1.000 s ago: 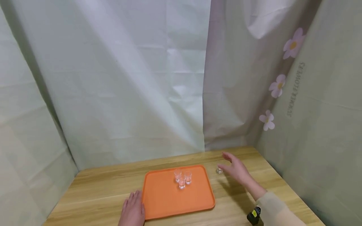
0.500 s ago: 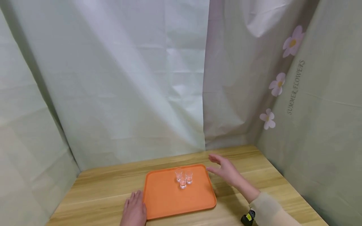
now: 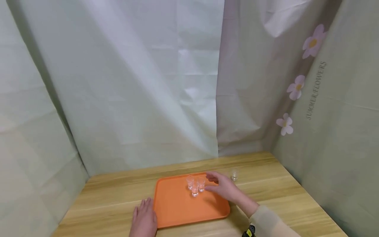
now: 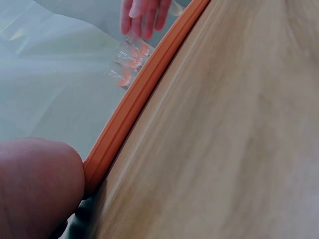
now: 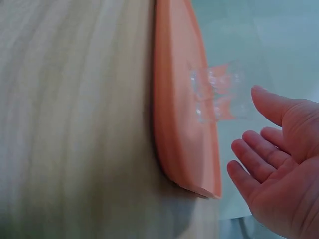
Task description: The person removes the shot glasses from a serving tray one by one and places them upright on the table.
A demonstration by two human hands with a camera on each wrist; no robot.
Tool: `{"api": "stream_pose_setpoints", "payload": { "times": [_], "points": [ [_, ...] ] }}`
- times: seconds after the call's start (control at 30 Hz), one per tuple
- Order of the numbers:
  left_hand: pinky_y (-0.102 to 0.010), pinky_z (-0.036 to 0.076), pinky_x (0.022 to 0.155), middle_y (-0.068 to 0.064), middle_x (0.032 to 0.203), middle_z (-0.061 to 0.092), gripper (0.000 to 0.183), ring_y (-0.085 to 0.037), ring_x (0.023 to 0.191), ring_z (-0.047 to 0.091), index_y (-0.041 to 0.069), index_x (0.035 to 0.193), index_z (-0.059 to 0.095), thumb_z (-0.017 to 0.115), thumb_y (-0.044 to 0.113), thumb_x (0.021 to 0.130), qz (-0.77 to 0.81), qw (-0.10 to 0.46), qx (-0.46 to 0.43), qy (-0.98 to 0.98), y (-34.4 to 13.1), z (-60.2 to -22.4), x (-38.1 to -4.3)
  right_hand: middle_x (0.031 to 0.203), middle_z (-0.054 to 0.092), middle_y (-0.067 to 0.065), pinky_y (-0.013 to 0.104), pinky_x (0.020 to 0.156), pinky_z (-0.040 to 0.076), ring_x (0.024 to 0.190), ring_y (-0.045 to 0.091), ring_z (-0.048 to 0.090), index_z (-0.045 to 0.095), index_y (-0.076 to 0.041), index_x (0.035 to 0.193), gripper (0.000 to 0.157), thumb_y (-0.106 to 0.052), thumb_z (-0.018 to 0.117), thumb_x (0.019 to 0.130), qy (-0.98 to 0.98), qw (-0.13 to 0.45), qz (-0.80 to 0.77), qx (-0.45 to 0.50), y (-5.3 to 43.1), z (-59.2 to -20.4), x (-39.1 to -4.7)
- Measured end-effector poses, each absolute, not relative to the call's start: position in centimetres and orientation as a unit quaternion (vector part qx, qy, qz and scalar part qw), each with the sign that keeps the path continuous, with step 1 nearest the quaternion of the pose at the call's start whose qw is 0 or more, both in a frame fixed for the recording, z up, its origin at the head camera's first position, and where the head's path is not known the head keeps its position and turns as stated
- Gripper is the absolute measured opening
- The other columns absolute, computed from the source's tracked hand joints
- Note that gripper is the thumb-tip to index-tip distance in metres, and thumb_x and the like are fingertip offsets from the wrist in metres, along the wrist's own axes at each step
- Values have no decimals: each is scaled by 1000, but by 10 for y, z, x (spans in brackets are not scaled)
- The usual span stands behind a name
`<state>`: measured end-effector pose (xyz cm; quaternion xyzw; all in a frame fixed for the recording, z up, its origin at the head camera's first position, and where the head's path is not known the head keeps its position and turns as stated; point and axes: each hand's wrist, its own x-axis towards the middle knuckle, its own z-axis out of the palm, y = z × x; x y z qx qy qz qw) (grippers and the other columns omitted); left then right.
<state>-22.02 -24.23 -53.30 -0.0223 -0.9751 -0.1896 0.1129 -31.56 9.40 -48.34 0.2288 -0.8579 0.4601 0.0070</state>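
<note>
My right hand (image 3: 225,189) hovers over the right part of an orange tray (image 3: 177,210), thumb and fingers spread apart with nothing between them. Close to its fingertips, three small clear shot glasses (image 3: 194,191) stand upright in a tight cluster on the tray. The right wrist view shows the open palm (image 5: 289,191) facing these glasses. Another clear shot glass (image 3: 234,175) stands on the wooden table behind my right hand, outside the tray. My left hand (image 3: 144,219) lies flat on the table, its thumb side against the tray's left edge.
Wood-grain table (image 3: 109,197) surrounds the tray. Pale curtains (image 3: 142,98) hang close behind the table and along both sides, with printed flowers (image 3: 295,87) on the right one. A black device (image 3: 249,231) sits at the right wrist.
My right hand has moved left from beside the lone shot glass to over the tray, uncovering that glass on the table. The left hand, tray and clustered glasses keep their places.
</note>
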Motion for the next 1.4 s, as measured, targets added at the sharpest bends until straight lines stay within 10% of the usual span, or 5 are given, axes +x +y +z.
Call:
{"api": "stream_pose_setpoints", "payload": {
  "times": [1.4],
  "points": [
    [-69, 23, 111, -32, 143, 49, 47, -52, 137, 37, -12, 140, 49, 53, 7, 97, -199, 142, -31, -969, -245, -539, -221, 91, 67, -6, 24, 71, 53, 84, 11, 63, 68, -17, 100, 20, -26, 81, 87, -852, 20, 478, 215, 74, -517, -328]
  ]
}}
